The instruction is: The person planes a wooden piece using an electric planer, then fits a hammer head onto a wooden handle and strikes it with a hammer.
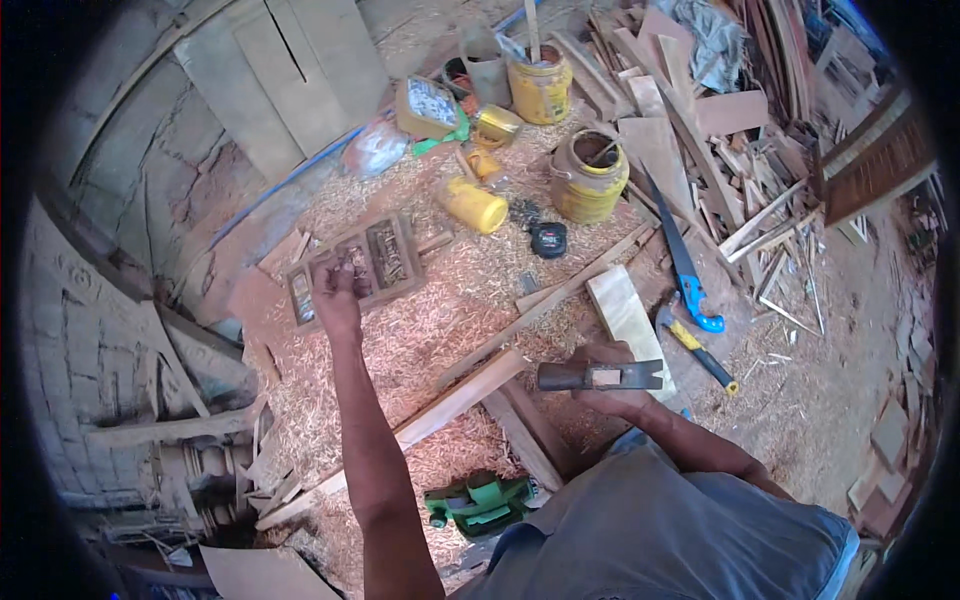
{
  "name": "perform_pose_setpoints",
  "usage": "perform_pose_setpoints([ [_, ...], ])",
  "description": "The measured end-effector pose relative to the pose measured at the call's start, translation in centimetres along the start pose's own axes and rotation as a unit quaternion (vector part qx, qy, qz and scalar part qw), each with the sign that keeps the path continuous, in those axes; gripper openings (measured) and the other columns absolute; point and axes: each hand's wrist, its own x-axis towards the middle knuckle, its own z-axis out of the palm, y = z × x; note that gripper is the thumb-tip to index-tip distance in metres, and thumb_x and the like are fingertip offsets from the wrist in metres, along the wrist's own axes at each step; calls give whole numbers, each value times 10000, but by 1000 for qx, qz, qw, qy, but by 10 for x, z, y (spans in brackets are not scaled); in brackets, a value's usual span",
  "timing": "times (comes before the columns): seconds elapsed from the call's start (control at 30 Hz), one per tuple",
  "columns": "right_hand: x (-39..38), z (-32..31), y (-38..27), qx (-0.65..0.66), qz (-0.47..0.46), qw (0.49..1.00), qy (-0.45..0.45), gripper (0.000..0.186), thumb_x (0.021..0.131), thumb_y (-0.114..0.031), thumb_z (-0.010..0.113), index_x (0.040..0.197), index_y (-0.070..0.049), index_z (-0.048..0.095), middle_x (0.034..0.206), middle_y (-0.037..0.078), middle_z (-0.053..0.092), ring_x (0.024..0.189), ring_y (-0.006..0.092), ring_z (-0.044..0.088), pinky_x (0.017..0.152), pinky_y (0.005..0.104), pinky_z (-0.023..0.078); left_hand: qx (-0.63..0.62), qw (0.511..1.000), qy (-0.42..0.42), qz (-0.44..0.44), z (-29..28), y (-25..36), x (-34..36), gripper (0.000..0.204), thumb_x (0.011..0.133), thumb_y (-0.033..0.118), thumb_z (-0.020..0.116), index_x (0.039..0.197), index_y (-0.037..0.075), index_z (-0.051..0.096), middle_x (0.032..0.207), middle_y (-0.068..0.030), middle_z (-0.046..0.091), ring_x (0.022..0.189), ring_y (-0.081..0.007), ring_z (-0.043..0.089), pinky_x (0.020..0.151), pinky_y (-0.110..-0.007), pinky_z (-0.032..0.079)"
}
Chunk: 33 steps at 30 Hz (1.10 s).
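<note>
My left hand (337,292) reaches over a wooden compartment box (412,240). Its fingers are drawn together over the middle of the box; whatever may be in them is too small to make out. Small nails (388,250) lie in the box's right compartment. My right hand (605,395) is closed around a claw hammer (565,376) close below its head, and the handle is hidden. Just beyond that hand a pale board (622,300) lies on the ground. A long wood strip (460,398) runs between my arms.
A blue-handled handsaw (683,265) and a second hammer (697,345) lie to the right. A tape measure (548,240), yellow jars (590,180) and a yellow bottle (475,205) stand or lie ahead. A green power tool (482,503) sits near me. Scrap wood (740,180) is heaped at far right.
</note>
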Motion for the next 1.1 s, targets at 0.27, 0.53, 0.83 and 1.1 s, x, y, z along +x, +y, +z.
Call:
perform_pose_setpoints([
  [0.27, 12, -14, -11, 128, 3, 988, -82, 362, 790, -397, 729, 890, -60, 642, 821, 106, 656, 716, 303, 670, 620, 407, 532, 137, 990, -25, -14, -25, -59, 29, 245, 976, 78, 589, 1198, -3, 652, 779, -37, 652, 586, -78, 540, 507, -240, 439],
  [0.53, 16, -4, 2, 125, 14, 990, -59, 394, 838, -444, 706, 878, -58, 641, 762, 105, 630, 664, 310, 650, 573, 407, 500, 437, 885, -94, 133, 26, -84, 64, 324, 927, 173, 604, 1182, -17, 666, 853, -193, 702, 745, -306, 684, 674, -417, 533],
  [0.83, 18, 0, 0, 49, 52, 992, -106, 264, 815, -325, 687, 846, -81, 591, 756, 96, 577, 657, 282, 631, 559, 412, 487, 652, 737, -178, 14, 54, -80, 91, 266, 878, 199, 590, 1093, 80, 692, 999, -223, 702, 929, -407, 676, 831, -533, 525],
  [1.1, 19, 7, 19, -197, 8, 962, -187, 212, 790, -261, 667, 796, -88, 545, 724, 87, 528, 624, 253, 590, 547, 408, 468, 552, 816, -150, 80, 52, -67, 67, 350, 871, 137, 608, 1214, 88, 657, 1090, -248, 673, 1008, -401, 658, 853, -507, 513],
])
